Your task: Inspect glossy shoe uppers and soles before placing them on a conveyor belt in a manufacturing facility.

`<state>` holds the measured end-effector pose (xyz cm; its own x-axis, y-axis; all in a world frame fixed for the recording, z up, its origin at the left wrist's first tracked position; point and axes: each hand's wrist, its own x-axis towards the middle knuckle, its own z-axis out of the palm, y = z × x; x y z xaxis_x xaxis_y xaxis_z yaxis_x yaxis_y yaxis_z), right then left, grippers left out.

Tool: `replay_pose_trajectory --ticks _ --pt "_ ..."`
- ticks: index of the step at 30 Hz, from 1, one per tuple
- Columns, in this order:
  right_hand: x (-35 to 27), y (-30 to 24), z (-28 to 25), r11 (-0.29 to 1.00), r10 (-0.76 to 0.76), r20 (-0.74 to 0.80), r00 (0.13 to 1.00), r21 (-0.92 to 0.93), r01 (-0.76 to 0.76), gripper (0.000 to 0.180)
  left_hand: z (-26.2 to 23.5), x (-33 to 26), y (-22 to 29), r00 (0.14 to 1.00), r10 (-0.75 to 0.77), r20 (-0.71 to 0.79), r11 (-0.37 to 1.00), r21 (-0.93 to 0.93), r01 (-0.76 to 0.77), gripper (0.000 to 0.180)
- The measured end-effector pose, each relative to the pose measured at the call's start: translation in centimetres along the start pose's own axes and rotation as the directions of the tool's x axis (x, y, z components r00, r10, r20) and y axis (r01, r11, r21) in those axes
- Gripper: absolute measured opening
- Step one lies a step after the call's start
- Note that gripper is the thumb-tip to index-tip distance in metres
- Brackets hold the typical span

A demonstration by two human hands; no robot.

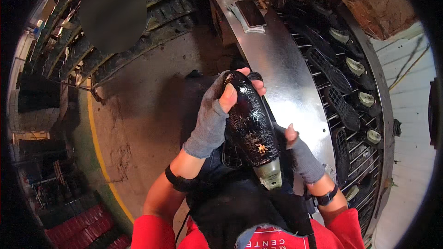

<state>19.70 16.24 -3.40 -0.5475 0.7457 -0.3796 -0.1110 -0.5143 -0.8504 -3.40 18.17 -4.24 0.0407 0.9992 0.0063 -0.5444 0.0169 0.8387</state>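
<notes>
Concrete floor point(147, 110) w/ yellow line point(99, 157), curved steel bench point(286, 74).

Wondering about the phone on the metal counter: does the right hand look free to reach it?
Probably not: the right hand holds the black shoe with the left hand; the phone lies far up the counter.

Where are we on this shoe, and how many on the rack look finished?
Done: black shoes sit sole-up in a row on the wire rack to the right. In hand: the left hand grips the toe of a glossy black shoe on its last, and the right hand supports it from the side. Left: I cannot tell how many remain or which racked ones are finished.
</notes>
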Motion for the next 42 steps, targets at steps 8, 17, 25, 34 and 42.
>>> replay_pose_trajectory --ticks 8,17,25,34,42 --pt "-1.2 -1.2 -0.2 0.981 0.132 -0.082 0.988 0.150 -0.119 0.069 -3.3 4.7 -4.8 0.996 0.094 -0.004 0.930 0.357 -0.087 0.052" --pt "0.3 -1.1 0.1 0.966 0.094 -0.152 0.984 0.252 -0.054 0.066 -4.4 4.6 1.4 0.984 -0.109 -0.143 0.919 0.362 0.155 0.053" --pt "3.2 2.1 3.8 0.919 0.261 0.047 0.964 0.295 -0.262 0.066 -4.3 1.2 3.5 0.995 -0.028 0.097 0.999 0.032 0.025 0.072" --pt "3.0 2.1 3.7 0.943 0.213 0.043 0.976 0.253 -0.216 0.069 -3.7 0.7 4.1 0.989 -0.070 0.131 0.992 0.111 0.055 0.080" --pt "2.9 1.9 3.1 0.929 0.246 0.080 0.966 0.265 -0.259 0.071 -2.9 -0.1 4.2 0.983 -0.102 0.150 0.989 0.118 0.084 0.081"
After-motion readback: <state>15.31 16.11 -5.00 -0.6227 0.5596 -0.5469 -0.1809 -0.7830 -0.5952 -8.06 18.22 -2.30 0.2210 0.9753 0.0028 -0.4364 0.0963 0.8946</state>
